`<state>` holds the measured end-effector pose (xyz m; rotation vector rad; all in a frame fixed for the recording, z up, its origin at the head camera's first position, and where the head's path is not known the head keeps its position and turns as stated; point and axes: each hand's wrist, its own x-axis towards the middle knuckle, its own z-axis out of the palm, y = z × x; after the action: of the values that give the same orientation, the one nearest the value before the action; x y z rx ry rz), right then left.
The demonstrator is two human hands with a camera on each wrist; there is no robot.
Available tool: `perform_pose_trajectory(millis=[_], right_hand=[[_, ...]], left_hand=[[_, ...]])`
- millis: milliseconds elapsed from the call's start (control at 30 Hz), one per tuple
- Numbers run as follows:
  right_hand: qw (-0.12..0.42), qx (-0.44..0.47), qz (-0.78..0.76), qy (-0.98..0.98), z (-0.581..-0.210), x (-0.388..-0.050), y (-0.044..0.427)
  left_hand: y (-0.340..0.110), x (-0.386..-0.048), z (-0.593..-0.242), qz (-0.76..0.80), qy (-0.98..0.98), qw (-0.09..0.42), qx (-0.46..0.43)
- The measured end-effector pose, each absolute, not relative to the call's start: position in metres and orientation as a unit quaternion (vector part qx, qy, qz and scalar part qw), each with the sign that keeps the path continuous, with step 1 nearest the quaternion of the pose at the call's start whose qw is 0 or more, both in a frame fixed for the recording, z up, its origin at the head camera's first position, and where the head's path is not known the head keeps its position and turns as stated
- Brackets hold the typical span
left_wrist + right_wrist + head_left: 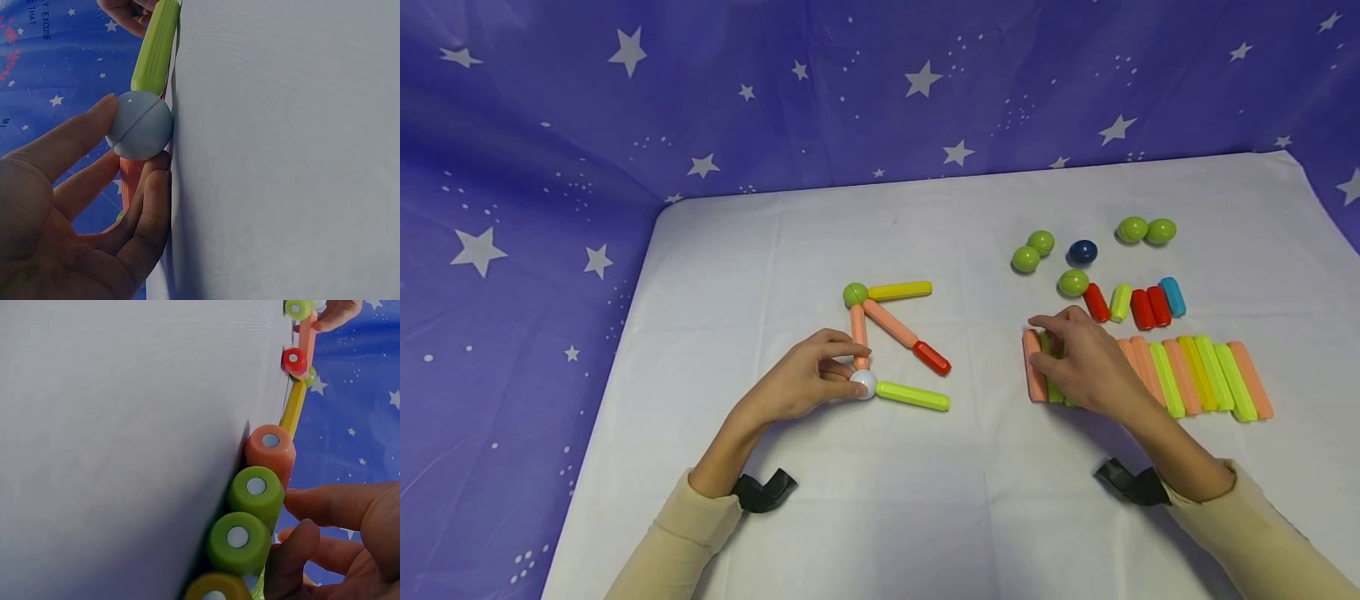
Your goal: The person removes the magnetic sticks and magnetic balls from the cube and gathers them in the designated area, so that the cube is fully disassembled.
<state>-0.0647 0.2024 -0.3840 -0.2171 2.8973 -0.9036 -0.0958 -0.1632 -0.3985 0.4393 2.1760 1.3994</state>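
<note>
A white ball [864,384] with a seam joins an orange magnetic rod [860,329] and a lime-green rod [913,396]. My left hand [808,375] holds this ball, thumb on its side and fingers by the orange rod; the left wrist view shows the thumb pressed on the ball [140,125]. At the left end of a row of rods, my right hand [1090,362] reaches over an orange rod [1034,367], thumb and forefinger at it. In the right wrist view its fingers are spread beside that orange rod [270,450] and two green rods [256,490].
A green ball [855,294] joins a yellow rod [900,290] and an orange rod [890,322] ending in a short red rod [932,357]. Several green balls [1026,259], a dark blue ball [1082,252] and short rods [1142,309] lie behind the row on the white tablecloth [880,517].
</note>
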Motion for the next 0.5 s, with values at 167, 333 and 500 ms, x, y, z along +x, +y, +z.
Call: perform_pose_trajectory(millis=[167,333,500], right_hand=[[0.049,-0.071,-0.303,0.949,-0.384,-0.063,0.201],[0.039,-0.078,-0.364,0.927,-0.383,-0.058,0.192],[0.062,-0.153,-0.439,0.883,-0.384,-0.051,0.165]], left_hand=[[-0.164,-0.096,-0.399,0.516,0.801,0.255,0.163],[-0.164,-0.095,-0.398,0.521,0.797,0.257,0.163],[-0.164,-0.095,-0.398,0.525,0.794,0.260,0.161]])
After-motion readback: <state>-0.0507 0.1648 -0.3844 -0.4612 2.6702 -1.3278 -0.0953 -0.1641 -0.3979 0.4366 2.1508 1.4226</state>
